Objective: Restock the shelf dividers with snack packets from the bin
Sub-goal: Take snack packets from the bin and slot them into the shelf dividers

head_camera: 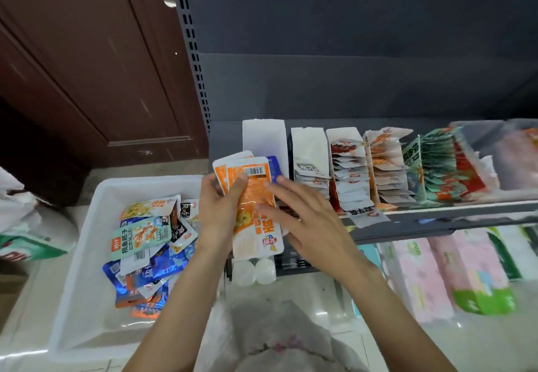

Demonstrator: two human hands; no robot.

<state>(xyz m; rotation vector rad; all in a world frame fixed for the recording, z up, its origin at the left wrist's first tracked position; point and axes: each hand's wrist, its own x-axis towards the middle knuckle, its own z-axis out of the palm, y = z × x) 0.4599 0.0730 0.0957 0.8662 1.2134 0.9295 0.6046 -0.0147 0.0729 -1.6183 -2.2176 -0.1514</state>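
Note:
My left hand (pixel 218 205) grips a small stack of orange-and-white snack packets (pixel 256 188), thumb across the top one near its barcode. My right hand (pixel 302 220) lies over the same stack with its fingers nearly straight, touching the packets from the right. A blue packet (pixel 275 167) shows behind the stack. The stack is held in front of the leftmost white shelf divider (pixel 263 135). To the right, further dividers (pixel 346 167) hold rows of packets. The white bin (pixel 84 255) at lower left holds several loose mixed packets (pixel 151 243).
A dark perforated shelf upright (pixel 193 60) and a brown wooden door (pixel 87 60) stand at the left. The lower shelf carries pink and green tissue packs (pixel 436 272) and two white bottle caps (pixel 253 269). A white plastic bag (pixel 279 328) lies below my arms, and another bag (pixel 23 226) at far left.

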